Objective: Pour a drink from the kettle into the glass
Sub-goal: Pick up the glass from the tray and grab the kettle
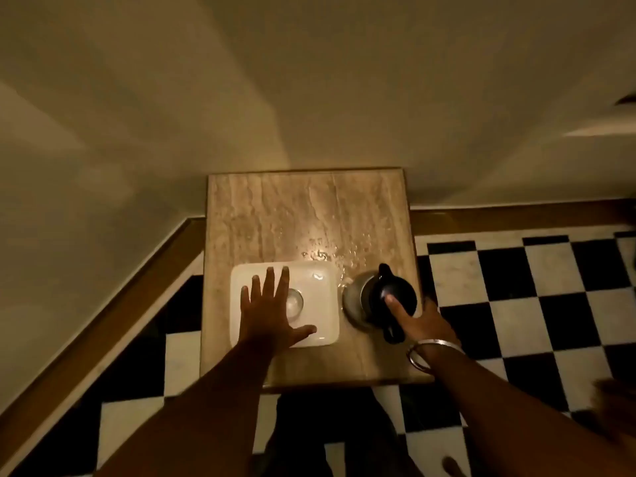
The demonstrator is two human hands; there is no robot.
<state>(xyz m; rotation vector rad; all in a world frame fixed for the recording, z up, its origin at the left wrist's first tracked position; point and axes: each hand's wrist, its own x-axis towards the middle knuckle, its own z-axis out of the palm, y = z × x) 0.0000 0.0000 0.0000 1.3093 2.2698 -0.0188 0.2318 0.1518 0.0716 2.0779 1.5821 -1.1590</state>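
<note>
A steel kettle [356, 297] with a black lid and black handle stands upright on the right side of a small stone-topped table [275, 215]. My right hand [423, 321] is wrapped around its handle, thumb resting on the lid. A clear glass [296, 302] stands on a white square plate [323, 315] to the left of the kettle. My left hand [268, 315] hovers flat over the plate with fingers spread, covering the left part of the glass and holding nothing.
Water drops lie on the tabletop behind the plate and kettle. The table stands in a corner against cream walls. A black-and-white checkered floor [516, 287] surrounds it. A metal bangle [430, 352] circles my right wrist.
</note>
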